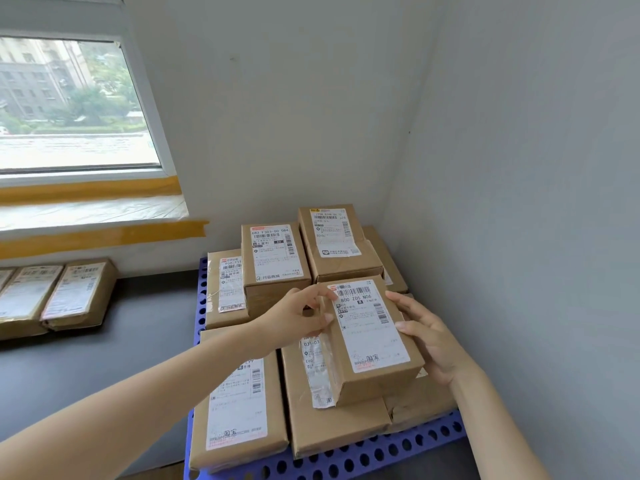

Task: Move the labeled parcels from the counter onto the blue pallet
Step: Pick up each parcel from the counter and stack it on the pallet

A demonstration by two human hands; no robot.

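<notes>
A brown cardboard parcel [370, 337] with a white shipping label sits on top of the stacked parcels on the blue perforated pallet [363, 459]. My left hand [298, 320] grips its left edge, thumb on the label's top corner. My right hand [429, 337] holds its right side, fingers along the edge. Several other labeled parcels fill the pallet, among them a tall one [273, 261] and another [336, 240] at the back. Two or three labeled parcels [65, 296] lie on the dark counter [138, 341] at the left.
The pallet stands in the corner, with white walls [519, 202] close behind and to the right. A window [69, 105] with a taped sill is at the upper left.
</notes>
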